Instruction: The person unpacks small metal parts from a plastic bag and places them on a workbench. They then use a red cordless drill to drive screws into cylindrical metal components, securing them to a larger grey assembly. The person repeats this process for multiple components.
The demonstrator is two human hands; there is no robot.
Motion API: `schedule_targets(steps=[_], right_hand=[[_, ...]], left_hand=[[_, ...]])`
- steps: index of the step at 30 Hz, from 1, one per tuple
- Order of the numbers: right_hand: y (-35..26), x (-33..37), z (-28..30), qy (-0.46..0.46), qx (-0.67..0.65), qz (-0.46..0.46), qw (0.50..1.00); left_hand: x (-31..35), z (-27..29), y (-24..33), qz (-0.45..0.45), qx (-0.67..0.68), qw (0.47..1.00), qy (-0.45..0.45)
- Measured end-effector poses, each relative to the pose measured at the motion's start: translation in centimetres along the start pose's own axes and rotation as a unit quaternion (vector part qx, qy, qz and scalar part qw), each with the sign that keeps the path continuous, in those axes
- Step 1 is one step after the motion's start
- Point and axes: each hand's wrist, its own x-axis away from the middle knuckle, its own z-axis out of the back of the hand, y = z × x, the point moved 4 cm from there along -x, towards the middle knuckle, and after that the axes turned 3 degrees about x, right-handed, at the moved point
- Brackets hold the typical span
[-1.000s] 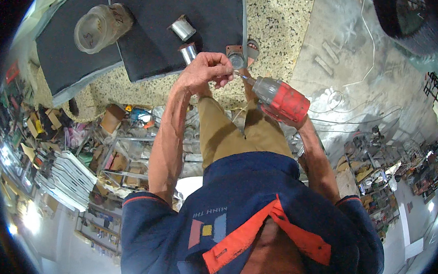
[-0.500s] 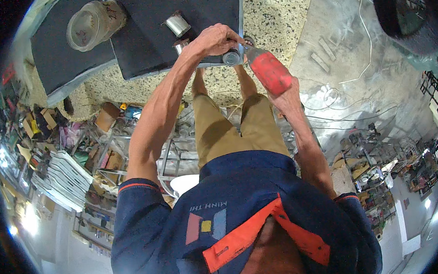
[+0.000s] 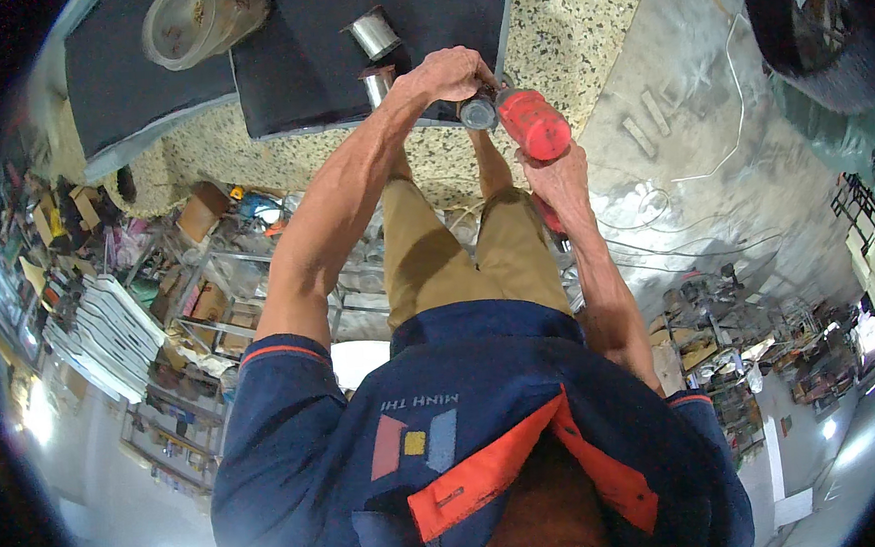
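My right hand (image 3: 560,178) is wrapped round the grip of a red power drill (image 3: 537,127). Its nose points away from me, toward the fingers of my left hand; the tip is hard to see. At the near edge of the dark-topped table (image 3: 316,90), my left hand (image 3: 453,74) is closed, fingers bent down and partly hidden. Just under it a small grey cylinder (image 3: 478,113) shows its round ringed end; whether the fingers grip it or something beside it is unclear. Left of this hand are two spools of shiny wire, one standing farther back (image 3: 374,35), one close to my wrist (image 3: 378,85).
A clear round plastic tub (image 3: 197,25) sits at the far left of the table. Right of the table lie a speckled floor strip (image 3: 578,24) and grey concrete with a pale bent rod (image 3: 730,135). Cluttered metal racks (image 3: 198,288) stand behind me on the left.
The right hand has swung the drill, so its rear end faces up at me more and its lower red part shows below the hand. My left hand keeps its place by the cylinder.
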Motion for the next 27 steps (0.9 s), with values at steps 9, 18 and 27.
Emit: schedule_targets(steps=[9,18,27], right_hand=[[-1.2,-0.8,0.9,0.031,-0.032,0.067,0.997],[-0.4,-2.4,0.4,-0.028,-0.014,0.035,0.999],[-2.0,-3.0,1.6,-0.056,0.065,0.073,0.994]], left_hand=[[2.0,-0.7,-0.8,0.025,0.069,0.992,0.106],[6.0,0.4,-1.0,0.041,0.209,0.941,0.263],[16.4,-3.5,0.1,0.161,0.608,0.744,0.224]])
